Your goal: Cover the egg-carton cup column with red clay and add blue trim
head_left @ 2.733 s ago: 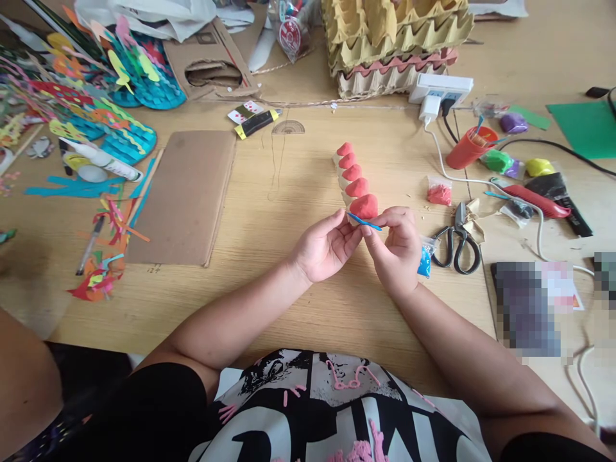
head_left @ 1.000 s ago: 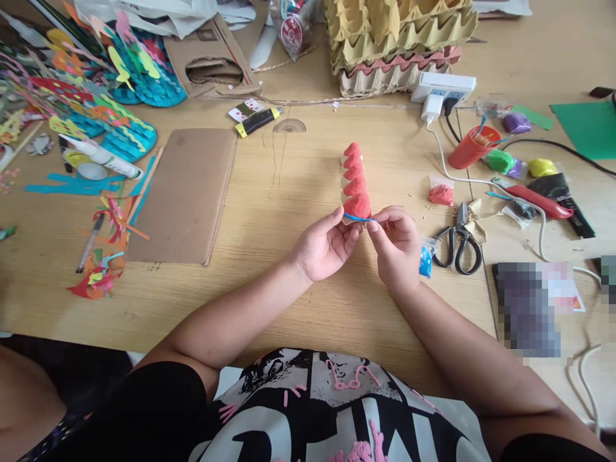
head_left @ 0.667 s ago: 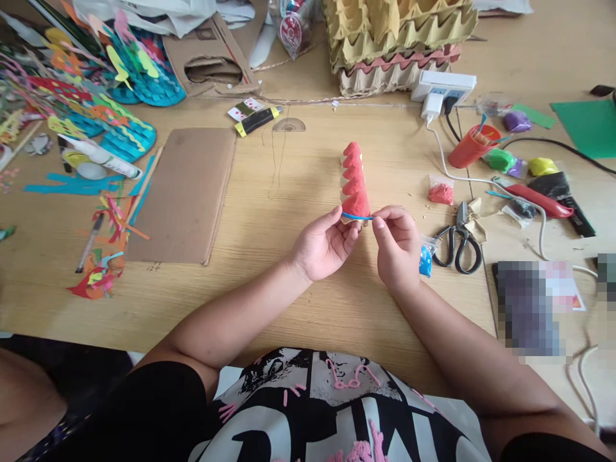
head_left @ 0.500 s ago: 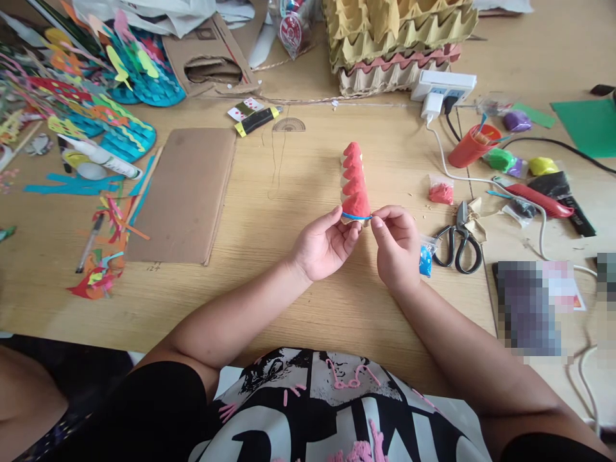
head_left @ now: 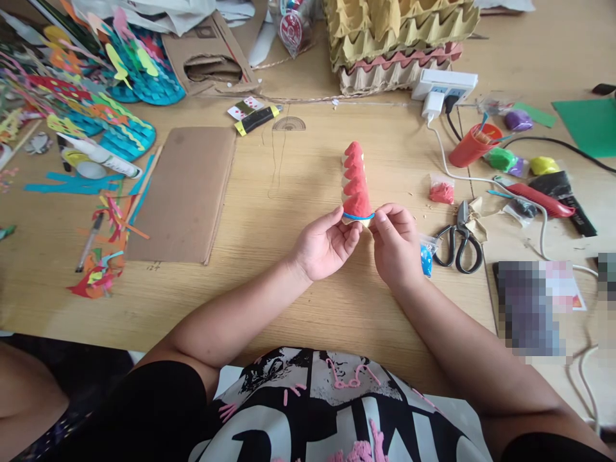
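A strip of egg-carton cones covered in red clay (head_left: 355,183) points away from me, with a thin blue band (head_left: 357,217) along its near end. My left hand (head_left: 327,244) pinches the near left corner of the strip, palm up and fingers curled. At the near right corner is my right hand (head_left: 395,247), its thumb and forefinger pressed together at the end of the blue band. A bag of blue clay (head_left: 426,260) lies just right of my right hand, partly covered by it.
Black-handled scissors (head_left: 462,240), a bag of red clay (head_left: 441,191) and a red cup (head_left: 474,146) lie to the right. A cardboard sheet (head_left: 183,192) is at left; egg trays (head_left: 399,45) and a power strip (head_left: 447,83) stand behind.
My right thumb and forefinger have shifted slightly at the right end of the blue band, and more of the strip's pale lower edge shows there. My left hand stays in place.
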The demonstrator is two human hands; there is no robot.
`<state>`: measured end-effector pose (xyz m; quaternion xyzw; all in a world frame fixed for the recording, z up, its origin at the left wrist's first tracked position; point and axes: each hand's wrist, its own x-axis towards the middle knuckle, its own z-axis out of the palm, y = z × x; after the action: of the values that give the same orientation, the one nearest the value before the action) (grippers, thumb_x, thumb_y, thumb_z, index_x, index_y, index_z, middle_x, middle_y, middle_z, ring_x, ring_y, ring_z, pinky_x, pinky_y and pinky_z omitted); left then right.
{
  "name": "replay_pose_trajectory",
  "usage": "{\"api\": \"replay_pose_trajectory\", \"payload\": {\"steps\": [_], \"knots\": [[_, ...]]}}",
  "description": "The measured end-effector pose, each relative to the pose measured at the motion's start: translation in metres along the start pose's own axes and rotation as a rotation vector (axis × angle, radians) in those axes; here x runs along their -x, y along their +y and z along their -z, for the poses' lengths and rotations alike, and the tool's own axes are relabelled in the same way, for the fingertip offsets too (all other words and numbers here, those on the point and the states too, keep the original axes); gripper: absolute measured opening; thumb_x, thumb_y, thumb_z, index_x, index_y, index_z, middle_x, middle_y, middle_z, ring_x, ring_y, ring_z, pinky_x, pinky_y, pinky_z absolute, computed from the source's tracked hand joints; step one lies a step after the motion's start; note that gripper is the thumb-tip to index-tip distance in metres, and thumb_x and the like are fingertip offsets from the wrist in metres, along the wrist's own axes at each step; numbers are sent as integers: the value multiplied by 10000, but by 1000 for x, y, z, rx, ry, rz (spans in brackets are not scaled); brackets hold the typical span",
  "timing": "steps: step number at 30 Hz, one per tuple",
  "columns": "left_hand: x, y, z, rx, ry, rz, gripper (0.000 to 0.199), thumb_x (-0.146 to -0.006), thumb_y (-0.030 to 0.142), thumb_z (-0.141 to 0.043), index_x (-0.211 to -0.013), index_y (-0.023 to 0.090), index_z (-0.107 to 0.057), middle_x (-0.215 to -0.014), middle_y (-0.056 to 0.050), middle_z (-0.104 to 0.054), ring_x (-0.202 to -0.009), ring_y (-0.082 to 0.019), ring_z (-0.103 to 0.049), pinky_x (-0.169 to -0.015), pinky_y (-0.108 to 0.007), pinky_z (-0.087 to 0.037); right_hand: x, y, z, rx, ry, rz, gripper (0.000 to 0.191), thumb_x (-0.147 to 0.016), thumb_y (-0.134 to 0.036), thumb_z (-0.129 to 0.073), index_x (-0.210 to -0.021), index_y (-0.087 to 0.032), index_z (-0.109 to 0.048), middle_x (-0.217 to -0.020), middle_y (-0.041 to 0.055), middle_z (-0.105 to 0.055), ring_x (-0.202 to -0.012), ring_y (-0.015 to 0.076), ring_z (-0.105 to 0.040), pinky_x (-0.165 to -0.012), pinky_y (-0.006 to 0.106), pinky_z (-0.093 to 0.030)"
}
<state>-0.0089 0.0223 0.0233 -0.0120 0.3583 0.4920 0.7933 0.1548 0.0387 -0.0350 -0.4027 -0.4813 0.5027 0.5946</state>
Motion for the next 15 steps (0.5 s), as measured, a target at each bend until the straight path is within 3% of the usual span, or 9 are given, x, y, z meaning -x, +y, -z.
{"api": "replay_pose_trajectory", "payload": {"steps": [5, 10, 15], "knots": [[-2, -1, 3, -25, -33, 5, 231, -1151, 288, -654, -1040, 195, -834, -1024, -64, -863, -1308, -242, -833, -978, -215, -705, -3, -2, 1, -55, -51, -90, 445, -955, -645, -901, -962, -292, -631, -858, -32, -596, -754, 167, -540, -736, 320, -537], [-5, 0, 6, -9, -78, 4, 283, -1179, 264, -596, -1031, 178, -821, -924, -32, -827, -1012, -168, -873, -801, -183, -698, -2, -13, -5, -232, 17, -240, 464, -885, -623, -979, -906, -290, -658, -827, -38, -594, -764, 156, -558, -756, 298, -539], [-3, 2, 4, 19, -75, 33, 299, -1194, 259, -570, -1127, 153, -842, -940, -51, -825, -960, -163, -855, -754, -171, -658, -1, -18, -10, -374, -49, -427, 550, -834, -753, -975, -861, -280, -698, -784, -31, -610, -743, 157, -587, -715, 301, -561]]}}
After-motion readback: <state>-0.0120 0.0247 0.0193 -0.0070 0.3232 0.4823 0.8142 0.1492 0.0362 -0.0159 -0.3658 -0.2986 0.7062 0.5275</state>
